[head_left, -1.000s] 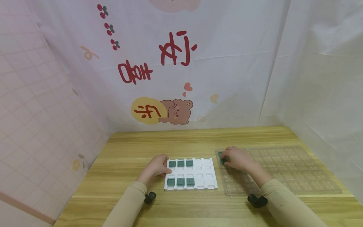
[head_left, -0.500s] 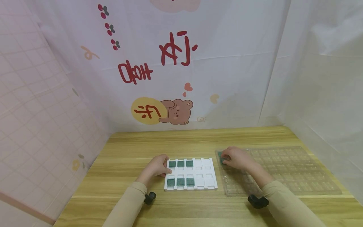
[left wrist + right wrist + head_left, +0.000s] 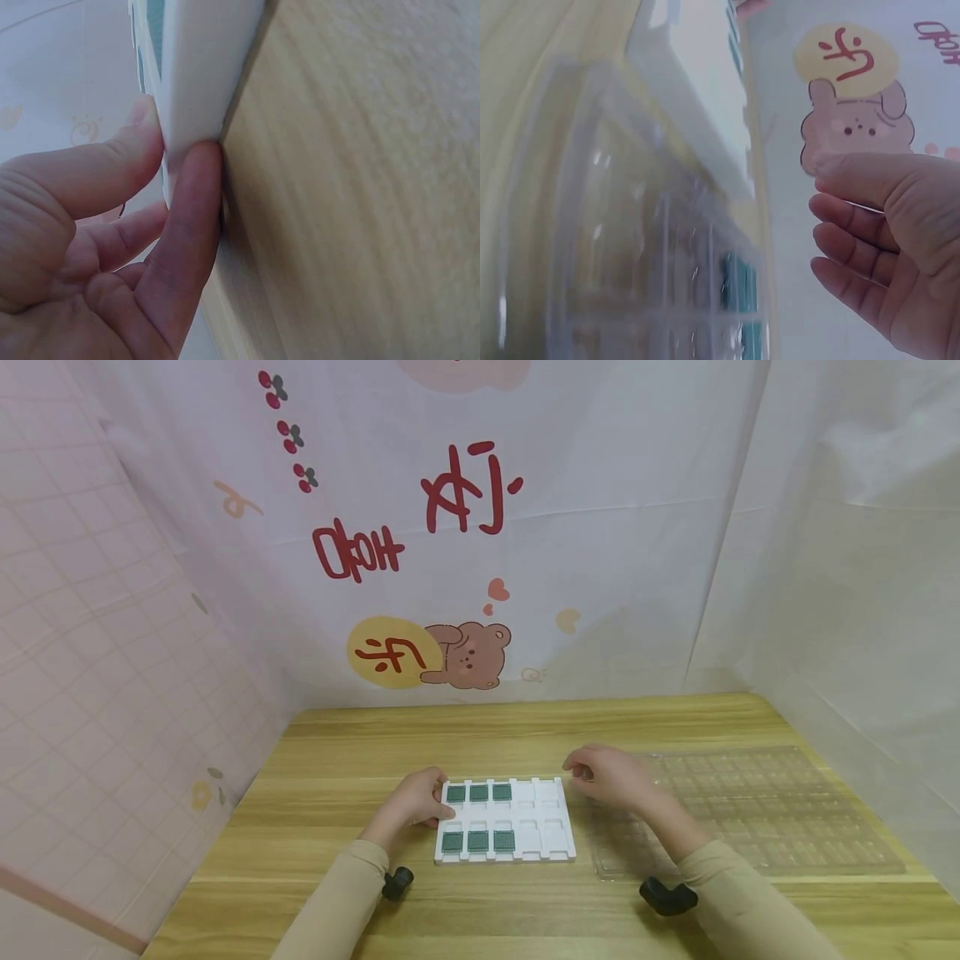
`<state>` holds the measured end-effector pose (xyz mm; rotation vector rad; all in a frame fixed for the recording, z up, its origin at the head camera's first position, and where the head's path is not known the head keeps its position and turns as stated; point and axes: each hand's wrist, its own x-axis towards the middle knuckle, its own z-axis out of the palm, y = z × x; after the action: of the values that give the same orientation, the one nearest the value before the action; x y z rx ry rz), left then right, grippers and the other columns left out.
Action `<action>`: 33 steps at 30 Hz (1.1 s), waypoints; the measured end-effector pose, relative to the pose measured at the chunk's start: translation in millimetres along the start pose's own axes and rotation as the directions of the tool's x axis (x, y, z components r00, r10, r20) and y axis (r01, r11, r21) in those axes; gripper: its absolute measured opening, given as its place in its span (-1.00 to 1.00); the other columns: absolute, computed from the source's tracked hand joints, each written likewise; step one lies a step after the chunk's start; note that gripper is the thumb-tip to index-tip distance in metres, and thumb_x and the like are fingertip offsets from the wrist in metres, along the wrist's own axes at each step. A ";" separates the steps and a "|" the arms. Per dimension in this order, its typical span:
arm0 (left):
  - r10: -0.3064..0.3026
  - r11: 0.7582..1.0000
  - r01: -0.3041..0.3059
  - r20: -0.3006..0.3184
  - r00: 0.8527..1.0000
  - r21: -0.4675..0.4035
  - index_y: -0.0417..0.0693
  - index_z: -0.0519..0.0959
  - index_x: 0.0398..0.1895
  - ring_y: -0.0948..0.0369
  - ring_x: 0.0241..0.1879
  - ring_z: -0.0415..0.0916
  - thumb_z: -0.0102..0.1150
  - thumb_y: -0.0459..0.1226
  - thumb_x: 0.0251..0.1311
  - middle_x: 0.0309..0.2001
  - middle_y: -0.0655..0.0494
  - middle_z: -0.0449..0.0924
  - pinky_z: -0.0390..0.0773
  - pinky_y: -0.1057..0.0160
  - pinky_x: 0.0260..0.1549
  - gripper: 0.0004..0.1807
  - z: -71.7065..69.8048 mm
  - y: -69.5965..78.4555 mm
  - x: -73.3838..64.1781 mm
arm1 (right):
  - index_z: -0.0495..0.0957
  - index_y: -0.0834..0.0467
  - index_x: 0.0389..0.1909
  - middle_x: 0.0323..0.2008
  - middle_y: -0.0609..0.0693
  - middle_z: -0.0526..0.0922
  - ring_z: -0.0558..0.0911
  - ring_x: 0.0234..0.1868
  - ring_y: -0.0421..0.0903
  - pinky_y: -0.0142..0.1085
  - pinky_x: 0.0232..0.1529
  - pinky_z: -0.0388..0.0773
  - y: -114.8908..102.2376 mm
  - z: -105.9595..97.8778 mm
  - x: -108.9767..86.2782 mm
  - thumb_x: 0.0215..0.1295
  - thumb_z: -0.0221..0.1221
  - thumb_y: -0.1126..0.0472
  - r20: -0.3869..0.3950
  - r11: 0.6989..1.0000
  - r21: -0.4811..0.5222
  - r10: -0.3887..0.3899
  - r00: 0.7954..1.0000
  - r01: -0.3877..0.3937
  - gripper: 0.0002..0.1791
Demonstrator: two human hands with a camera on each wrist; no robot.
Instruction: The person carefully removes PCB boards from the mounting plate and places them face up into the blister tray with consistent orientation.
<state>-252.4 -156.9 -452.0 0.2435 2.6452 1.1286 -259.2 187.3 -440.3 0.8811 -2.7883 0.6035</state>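
At the table's middle lies a white tray (image 3: 536,820) of square pockets, with green square chips (image 3: 477,842) in its left part. My left hand (image 3: 414,797) grips the tray's left edge; in the left wrist view the thumb rests on the upper side and fingers touch the side and underside. My right hand (image 3: 611,777) hovers over the upper left corner of a clear plastic tray (image 3: 780,810), near the white tray's right end. Its fingers are bent toward the thumb; whether a chip is between them cannot be seen. Green chips (image 3: 740,285) sit in the clear tray in the right wrist view.
The clear tray, or several such sheets, stretches across the right of the wooden table (image 3: 480,910). A printed white cloth (image 3: 615,568) hangs behind it and along both sides. A black wrist device (image 3: 667,896) sits under the right forearm.
My right hand has lifted from the chips in the clear tray's corner and moved a little left, toward the white tray. The left hand and the white tray have stayed put.
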 end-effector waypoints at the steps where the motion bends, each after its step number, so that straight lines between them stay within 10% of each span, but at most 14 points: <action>1: -0.002 1.000 0.002 0.000 1.000 -0.001 -0.44 0.40 0.20 0.12 -0.59 0.52 0.46 -0.49 0.01 -0.45 -0.03 0.40 0.67 0.20 -0.52 -0.35 0.2 0.1 0.1 | 0.66 0.17 -0.17 -0.37 -0.15 0.58 0.56 -0.34 -0.18 -0.28 -0.30 0.56 -1.8 1.0 1.3 0.19 0.32 0.31 -0.005 1.000 0.005 -0.004 1.000 0.004 -0.82; 33: -0.010 1.000 0.010 0.008 1.000 0.006 -0.42 0.40 0.21 0.11 -0.59 0.52 0.46 -0.46 0.02 -0.47 -0.01 0.39 0.67 0.22 -0.52 -0.34 -0.1 0.1 2.1 | 0.67 0.10 -0.02 -0.03 -0.04 0.68 0.56 0.07 0.05 -0.07 0.06 0.57 -56.4 44.7 42.5 0.16 0.42 0.07 -0.040 0.993 -0.030 -0.113 0.993 0.112 -0.63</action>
<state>-254.4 -156.4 -452.2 0.2355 2.6409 1.1141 -262.3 104.5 -451.1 1.0000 -2.6822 0.5573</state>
